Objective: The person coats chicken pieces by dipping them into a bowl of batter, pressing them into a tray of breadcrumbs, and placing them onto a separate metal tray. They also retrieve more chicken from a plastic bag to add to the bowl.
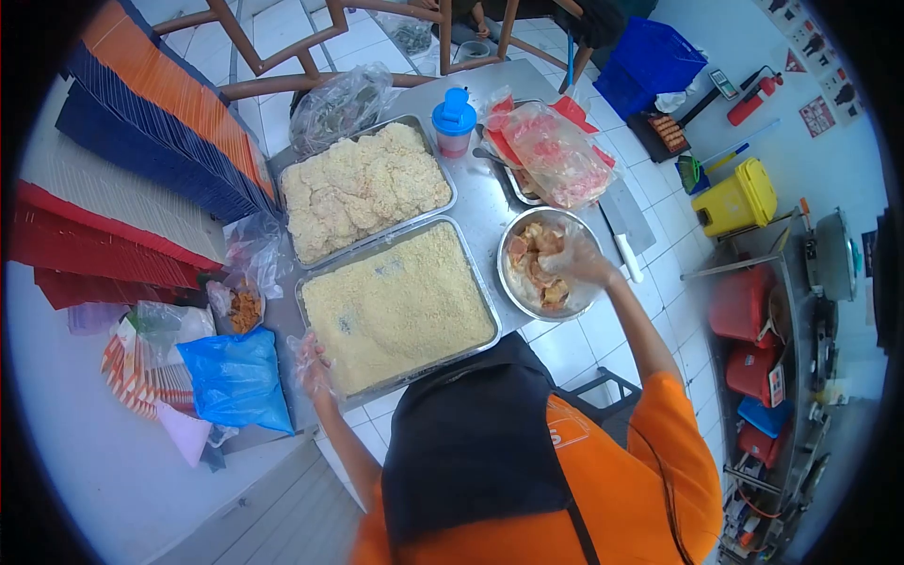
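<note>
My left hand (313, 367), in a clear plastic glove, is at the near left corner of a metal tray of pale breading crumbs (400, 306), its fingers curled at the rim. My right hand (576, 264) is gloved too and smeared by motion. It reaches into a steel bowl (513, 299) over raw meat pieces (535, 252); whether its fingers grip a piece cannot be made out. Behind the crumbs, a second tray (453, 200) holds several crumb-coated pieces (363, 188).
A blue-lidded shaker (454, 122) and a plastic bag of pinkish meat (551, 155) stand at the back. A knife (621, 247) lies right of the bowl. Stacked folded cartons (160, 122) and a blue bag (235, 377) are on the left. A person (471, 24) sits beyond the chair frames.
</note>
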`<state>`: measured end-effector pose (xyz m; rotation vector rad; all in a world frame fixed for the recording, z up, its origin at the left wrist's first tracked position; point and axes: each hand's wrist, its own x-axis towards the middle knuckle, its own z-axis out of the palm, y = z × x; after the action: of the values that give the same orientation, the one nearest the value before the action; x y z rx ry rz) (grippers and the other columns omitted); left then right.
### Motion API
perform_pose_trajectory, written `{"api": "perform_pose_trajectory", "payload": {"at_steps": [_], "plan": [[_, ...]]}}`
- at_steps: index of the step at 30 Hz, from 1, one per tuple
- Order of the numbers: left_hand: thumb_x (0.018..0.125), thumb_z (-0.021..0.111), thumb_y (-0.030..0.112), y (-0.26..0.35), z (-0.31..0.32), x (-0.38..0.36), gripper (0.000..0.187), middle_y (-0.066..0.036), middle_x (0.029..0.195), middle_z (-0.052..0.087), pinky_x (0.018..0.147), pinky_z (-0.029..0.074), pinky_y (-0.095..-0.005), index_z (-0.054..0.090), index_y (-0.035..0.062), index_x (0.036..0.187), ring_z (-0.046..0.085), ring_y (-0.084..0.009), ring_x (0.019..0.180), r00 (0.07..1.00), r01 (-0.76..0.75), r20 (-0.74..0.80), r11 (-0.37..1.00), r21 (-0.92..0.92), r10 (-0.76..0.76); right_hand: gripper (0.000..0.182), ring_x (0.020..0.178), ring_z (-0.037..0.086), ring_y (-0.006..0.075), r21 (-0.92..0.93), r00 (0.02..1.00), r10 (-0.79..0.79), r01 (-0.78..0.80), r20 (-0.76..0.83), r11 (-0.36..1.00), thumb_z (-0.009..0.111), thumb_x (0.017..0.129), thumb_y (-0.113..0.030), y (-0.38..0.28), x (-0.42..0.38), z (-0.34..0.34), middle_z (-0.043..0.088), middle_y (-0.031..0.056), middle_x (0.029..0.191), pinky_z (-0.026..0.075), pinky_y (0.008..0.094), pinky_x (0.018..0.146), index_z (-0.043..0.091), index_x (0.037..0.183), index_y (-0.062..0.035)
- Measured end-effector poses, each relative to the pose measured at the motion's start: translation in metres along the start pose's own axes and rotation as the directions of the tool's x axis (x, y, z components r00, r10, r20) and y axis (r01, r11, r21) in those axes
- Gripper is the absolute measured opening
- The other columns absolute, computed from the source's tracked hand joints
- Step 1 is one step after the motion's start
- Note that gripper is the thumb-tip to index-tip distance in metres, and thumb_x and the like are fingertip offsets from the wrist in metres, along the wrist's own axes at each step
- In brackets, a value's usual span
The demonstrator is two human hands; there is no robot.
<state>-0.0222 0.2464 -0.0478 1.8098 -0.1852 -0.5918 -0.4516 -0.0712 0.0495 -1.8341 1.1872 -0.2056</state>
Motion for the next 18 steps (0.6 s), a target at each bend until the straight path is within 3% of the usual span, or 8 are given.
{"api": "perform_pose_trajectory", "payload": {"at_steps": [2,3,6,7,10,13,16,18], "plan": [[0.097,0.053,0.035,-0.015,-0.001,0.001,0.033,0.0,0.091,0.062,0.051,0.041,-0.0175,0.063,0.0123,0.118,0.05,-0.0038,0.065,0.997,-0.074,0.007,0.99,-0.12,0.075,0.086,0.118,0.05,0.0349,-0.467,0.913,-0.295,0.138,-0.282,0.873,0.075,0.069,-0.04,0.039,-0.003,0.033,0.051,0.0191,0.127,0.04,0.0404,0.101,0.037,0.138,-0.0063],[0.097,0.053,0.034,-0.022,-0.003,0.002,0.032,0.001,0.092,0.062,0.051,0.041,-0.0177,0.064,0.0131,0.118,0.051,-0.0037,0.066,0.988,-0.146,0.008,0.96,-0.237,0.152,0.09,0.117,0.052,0.0397,-0.614,0.97,-0.232,0.142,-0.069,0.777,0.07,0.072,-0.036,0.002,-0.015,0.03,0.049,0.0219,0.131,0.041,0.046,0.101,0.027,0.146,-0.0098],[0.097,0.052,0.032,-0.029,-0.008,0.003,0.03,0.001,0.094,0.063,0.053,0.042,-0.0175,0.064,0.0136,0.118,0.053,-0.0032,0.07,0.997,-0.07,0.015,0.995,-0.073,0.071,0.084,0.116,0.054,0.0399,-0.689,0.991,0.116,-0.129,-0.066,0.713,0.063,0.077,-0.027,0.025,-0.018,0.06,0.048,0.0229,0.133,0.042,0.0502,0.1,0.022,0.149,-0.0152],[0.097,0.052,0.032,-0.026,-0.008,0.003,0.03,0.001,0.094,0.063,0.053,0.042,-0.0175,0.064,0.0136,0.118,0.053,-0.0032,0.07,0.997,-0.071,0.012,0.995,-0.075,0.072,0.069,0.109,0.059,0.036,-0.766,0.974,-0.058,-0.136,-0.221,0.629,0.058,0.078,-0.018,0.057,-0.013,0.08,0.053,0.0202,0.128,0.047,0.048,0.094,0.035,0.144,-0.0166],[0.097,0.052,0.032,-0.021,-0.012,0.003,0.03,0.001,0.095,0.063,0.054,0.042,-0.0177,0.064,0.0126,0.118,0.053,-0.003,0.07,0.999,0.035,0.007,0.999,0.022,-0.036,0.052,0.101,0.063,0.0342,-0.751,0.985,0.17,-0.135,-0.03,0.647,0.056,0.08,-0.017,0.042,-0.002,0.059,0.058,0.0193,0.121,0.052,0.0446,0.085,0.051,0.131,-0.0114],[0.097,0.052,0.032,-0.02,-0.008,0.006,0.031,0.001,0.094,0.062,0.054,0.041,-0.018,0.063,0.0125,0.119,0.051,-0.0029,0.068,1.0,0.002,0.003,0.999,-0.037,-0.002,0.044,0.096,0.064,0.0342,-0.687,0.982,-0.069,-0.071,-0.174,0.724,0.056,0.079,-0.013,0.089,0.016,0.063,0.061,0.0188,0.115,0.054,0.0424,0.078,0.057,0.122,-0.0066],[0.097,0.053,0.032,-0.013,-0.005,-0.003,0.032,0.001,0.093,0.062,0.053,0.039,-0.0181,0.063,0.0115,0.118,0.05,-0.0029,0.067,0.995,-0.099,-0.002,0.99,-0.104,0.1,0.041,0.093,0.064,0.0375,-0.519,0.969,0.166,-0.237,-0.181,0.821,0.06,0.078,-0.013,0.064,0.02,0.05,0.062,0.023,0.109,0.053,0.0428,0.079,0.057,0.116,-0.0003],[0.097,0.053,0.031,-0.01,-0.005,-0.006,0.031,0.001,0.092,0.062,0.053,0.039,-0.0176,0.064,0.0104,0.118,0.05,-0.0028,0.067,0.991,-0.136,-0.037,0.979,-0.15,0.132,0.041,0.09,0.065,0.0366,-0.486,0.971,0.104,-0.199,-0.215,0.851,0.064,0.076,-0.013,0.071,0.03,0.046,0.064,0.0221,0.106,0.053,0.0427,0.08,0.058,0.114,0.0012]]}}
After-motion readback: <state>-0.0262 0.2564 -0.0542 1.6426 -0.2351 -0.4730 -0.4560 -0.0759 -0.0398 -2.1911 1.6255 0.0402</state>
